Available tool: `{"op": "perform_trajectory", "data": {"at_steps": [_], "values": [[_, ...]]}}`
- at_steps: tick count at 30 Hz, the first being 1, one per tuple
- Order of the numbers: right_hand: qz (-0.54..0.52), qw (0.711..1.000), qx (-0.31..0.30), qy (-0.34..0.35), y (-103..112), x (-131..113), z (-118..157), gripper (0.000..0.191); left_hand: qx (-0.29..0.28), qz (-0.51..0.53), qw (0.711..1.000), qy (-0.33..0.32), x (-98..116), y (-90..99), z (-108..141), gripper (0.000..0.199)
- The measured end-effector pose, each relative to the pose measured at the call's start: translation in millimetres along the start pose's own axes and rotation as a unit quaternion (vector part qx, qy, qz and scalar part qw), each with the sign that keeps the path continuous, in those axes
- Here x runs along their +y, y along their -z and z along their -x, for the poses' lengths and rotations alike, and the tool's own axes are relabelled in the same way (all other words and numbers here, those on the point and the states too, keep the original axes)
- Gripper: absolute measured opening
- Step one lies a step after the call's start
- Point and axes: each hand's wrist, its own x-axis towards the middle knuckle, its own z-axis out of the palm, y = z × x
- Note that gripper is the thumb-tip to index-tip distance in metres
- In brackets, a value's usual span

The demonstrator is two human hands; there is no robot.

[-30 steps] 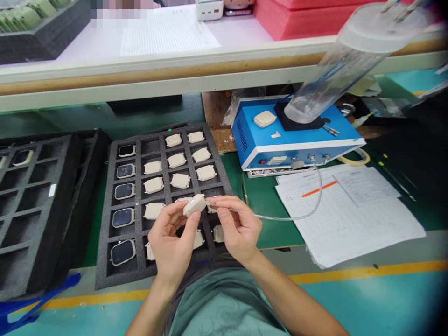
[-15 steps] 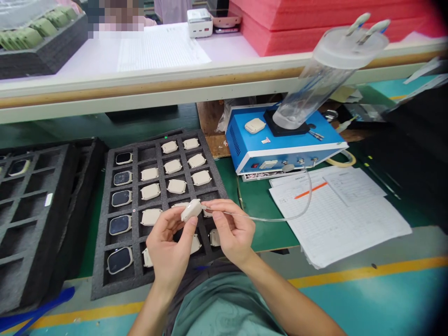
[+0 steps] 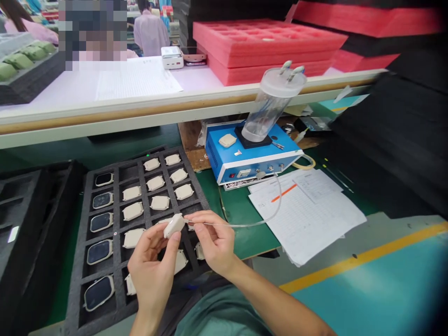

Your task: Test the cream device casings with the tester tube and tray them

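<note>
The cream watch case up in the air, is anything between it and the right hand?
Only the end of the clear tube that the right hand pinches, pointing at the edge of the watch case. Nothing else visible stands between them. The left hand holds the case.

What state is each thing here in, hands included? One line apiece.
Left hand: gripping a watch
Right hand: pinching a clear tube near its tip
Pale watch: held tilted above the tray
Clear tube: curved, running toward the blue box
Blue box: switched on or off, cannot tell
Clear cylinder: capped
Foam tray: partly filled
Dark-screened watches: face up
Papers: loosely stacked
</note>
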Motion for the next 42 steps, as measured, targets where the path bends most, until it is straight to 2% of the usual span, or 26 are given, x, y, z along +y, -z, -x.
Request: {"op": "perform_trajectory", "data": {"at_steps": [12,26,42], "values": [[-0.008,1.000,0.004,0.001,-0.7,-1.5,-2.3,0.015,0.006,-0.009,1.000,0.012,-1.1,0.7,-1.2,0.035],[-0.018,1.000,-0.005,-0.013,0.0,3.8,3.3,0.016,-0.004,-0.020,1.000,-0.005,2.8,0.7,-0.5,0.031],[-0.004,1.000,-0.002,-0.005,-0.7,2.3,1.4,0.015,-0.001,-0.012,1.000,0.002,-2.6,1.3,-1.3,0.032]]}}
